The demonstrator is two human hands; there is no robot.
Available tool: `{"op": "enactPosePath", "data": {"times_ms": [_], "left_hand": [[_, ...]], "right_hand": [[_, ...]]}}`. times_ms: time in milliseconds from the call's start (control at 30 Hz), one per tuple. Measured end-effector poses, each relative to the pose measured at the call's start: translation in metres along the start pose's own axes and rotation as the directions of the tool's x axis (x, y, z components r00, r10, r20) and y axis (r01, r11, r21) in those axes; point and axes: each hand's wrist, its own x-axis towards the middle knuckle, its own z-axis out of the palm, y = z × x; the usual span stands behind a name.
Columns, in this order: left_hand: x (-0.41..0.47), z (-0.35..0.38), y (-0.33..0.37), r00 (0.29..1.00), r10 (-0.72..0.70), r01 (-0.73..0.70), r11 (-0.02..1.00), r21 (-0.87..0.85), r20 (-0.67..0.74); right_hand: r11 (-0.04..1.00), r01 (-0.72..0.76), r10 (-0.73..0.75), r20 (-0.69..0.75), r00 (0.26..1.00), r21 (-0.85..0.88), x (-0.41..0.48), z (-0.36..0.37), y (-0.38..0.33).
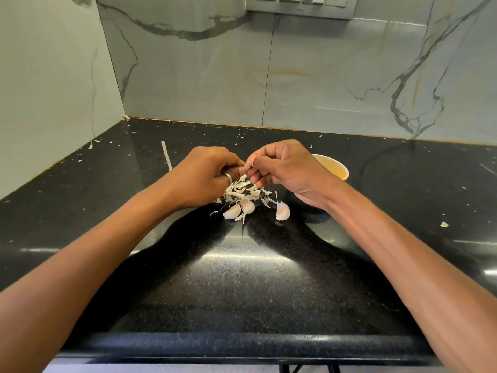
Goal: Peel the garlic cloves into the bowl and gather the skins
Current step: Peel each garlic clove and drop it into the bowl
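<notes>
Pale clove at right hand fingertips

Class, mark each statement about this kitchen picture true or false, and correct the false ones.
1. The left hand and right hand together pinch one garlic clove above the skins. True.
2. The bowl stands left of the left hand. False: it sits behind the right hand.
3. Three loose cloves lie on the countertop. True.
4. The countertop is white. False: it is black and speckled.
5. The ring is on the right hand. False: it is on the left hand.
</notes>
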Motion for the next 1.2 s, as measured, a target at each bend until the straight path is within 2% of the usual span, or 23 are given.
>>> {"op": "enactPosePath", "data": {"times_ms": [167,267,367,700,1067,1133,1200], "left_hand": [[-0.002,-0.001,0.002,0.98,0.106,-0.111,0.994,-0.021,-0.169],[-0.002,-0.003,0.007,0.967,0.169,-0.176,0.984,-0.023,-0.188],[-0.003,-0.003,0.007,0.966,0.171,-0.18,0.983,-0.03,-0.193],[-0.003,-0.003,0.009,0.978,0.023,-0.067,0.977,-0.203,-0.21],[-0.002,-0.005,0.012,0.976,-0.045,-0.009,0.971,-0.241,-0.215],[-0.001,-0.006,0.012,0.968,-0.113,0.04,0.952,-0.305,-0.224],[0.0,-0.008,0.013,0.954,-0.214,0.101,0.891,-0.443,-0.212]], "right_hand": [[0.987,-0.056,0.054,0.018,0.998,0.15,0.0,-0.002,-0.003],[0.977,-0.082,0.079,0.022,0.997,0.199,0.0,-0.003,-0.003],[0.972,-0.102,0.099,0.024,0.995,0.213,0.0,-0.003,-0.003],[0.956,-0.1,0.105,-0.003,0.994,0.276,-0.002,0.0,-0.007],[0.965,-0.063,0.098,-0.126,0.987,0.256,0.0,0.0,-0.007],[0.965,-0.055,0.094,-0.143,0.985,0.257,0.0,0.001,-0.007],[0.966,-0.043,0.086,-0.162,0.983,0.254,0.001,0.002,-0.008]]}}
